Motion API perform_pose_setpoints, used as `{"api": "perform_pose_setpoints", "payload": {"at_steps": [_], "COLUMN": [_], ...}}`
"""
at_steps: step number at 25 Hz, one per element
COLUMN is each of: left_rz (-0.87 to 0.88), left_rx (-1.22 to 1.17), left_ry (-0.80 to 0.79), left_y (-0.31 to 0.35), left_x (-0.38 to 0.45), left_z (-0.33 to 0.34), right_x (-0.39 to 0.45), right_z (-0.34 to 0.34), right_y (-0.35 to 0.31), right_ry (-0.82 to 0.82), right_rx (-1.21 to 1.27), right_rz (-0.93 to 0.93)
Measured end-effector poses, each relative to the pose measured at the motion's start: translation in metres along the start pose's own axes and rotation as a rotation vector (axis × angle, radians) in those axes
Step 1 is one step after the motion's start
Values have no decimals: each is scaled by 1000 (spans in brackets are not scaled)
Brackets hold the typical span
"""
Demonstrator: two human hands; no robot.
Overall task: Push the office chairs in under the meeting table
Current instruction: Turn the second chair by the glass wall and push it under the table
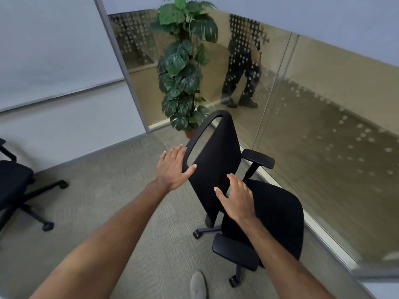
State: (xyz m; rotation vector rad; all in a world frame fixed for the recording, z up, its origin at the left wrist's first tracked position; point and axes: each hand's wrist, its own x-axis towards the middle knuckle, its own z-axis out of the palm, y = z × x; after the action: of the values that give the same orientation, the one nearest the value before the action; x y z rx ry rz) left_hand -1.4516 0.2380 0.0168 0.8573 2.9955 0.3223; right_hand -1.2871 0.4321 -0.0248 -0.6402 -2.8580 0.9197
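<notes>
Reaching with both hands spread, left hand (173,167) and right hand (236,198) meet the chair backrest (213,169).

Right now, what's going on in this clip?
A person reaches both arms toward a black office chair beside the glass wall. The left hand lies open on the backrest's edge; the right hand is open against the backrest. A second chair stands at left. No meeting table is in view.

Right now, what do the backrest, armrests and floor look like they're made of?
Backrest: matte black fabric or mesh in a smooth, probably plastic frame with a slight sheen. Armrests: smooth black pads, plastic or foam, can't tell which. Floor: grey-beige carpet with a fine ribbed weave. Both hands, left hand and right hand, are open at the backrest.
</notes>
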Motion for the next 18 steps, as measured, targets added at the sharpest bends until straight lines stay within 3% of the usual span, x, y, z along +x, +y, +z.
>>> {"api": "perform_pose_setpoints", "payload": {"at_steps": [5,9,13,18], "left_rz": [54,94,138,167], "left_rx": [-103,-184,-195,-152], "left_ry": [-62,-172,-234,-293], "left_y": [-12,-11,-14,-22], "left_x": [98,154,183,196], "left_z": [-5,1,10,21], "right_x": [71,108,123,126], "right_z": [27,41,57,83], "right_y": [-47,-77,-108,-124], "right_ry": [-24,-143,-173,-171], "right_rx": [67,180,299,205], "right_rz": [70,171,249,282]}}
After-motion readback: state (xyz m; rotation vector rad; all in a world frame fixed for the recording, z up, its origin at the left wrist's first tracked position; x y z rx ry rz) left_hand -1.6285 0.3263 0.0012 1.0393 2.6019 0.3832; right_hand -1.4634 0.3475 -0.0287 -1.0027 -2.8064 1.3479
